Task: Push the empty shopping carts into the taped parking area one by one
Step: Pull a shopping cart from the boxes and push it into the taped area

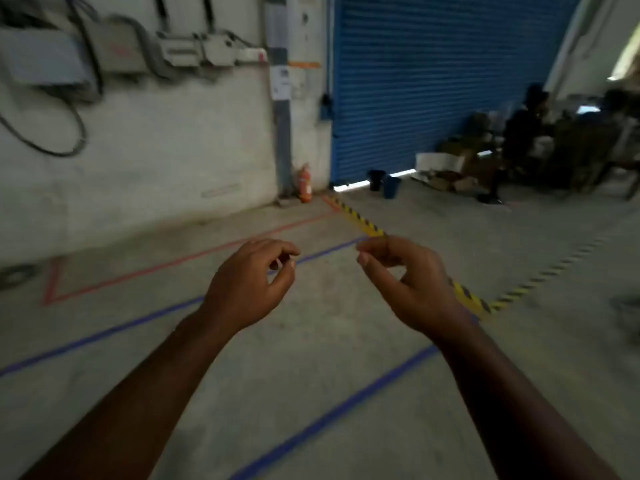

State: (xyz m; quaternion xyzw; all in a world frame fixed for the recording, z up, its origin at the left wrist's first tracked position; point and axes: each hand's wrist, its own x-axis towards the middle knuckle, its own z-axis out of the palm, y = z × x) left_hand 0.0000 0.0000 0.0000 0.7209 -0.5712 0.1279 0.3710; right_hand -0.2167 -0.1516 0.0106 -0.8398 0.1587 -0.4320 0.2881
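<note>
Both hands, the left hand (247, 287) and the right hand (412, 284), hang loosely curled and holding nothing over the concrete floor (311, 358) crossed by blue tape (332, 414), red tape (180, 261) and yellow-black tape (360, 220), the notices (281, 83) by the blue shutter (443, 81) too blurred to read.

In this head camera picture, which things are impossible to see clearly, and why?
- Shopping carts: none in the head view, so where they stand is unknown.
- Yellow-black tape: its middle is hidden behind the right hand.
- Red tape and blue tape outlines: too few sides show to tell which marks the parking area.
- Seated people: dark and blurred.
- Left hand: fingers curled, empty.
</note>
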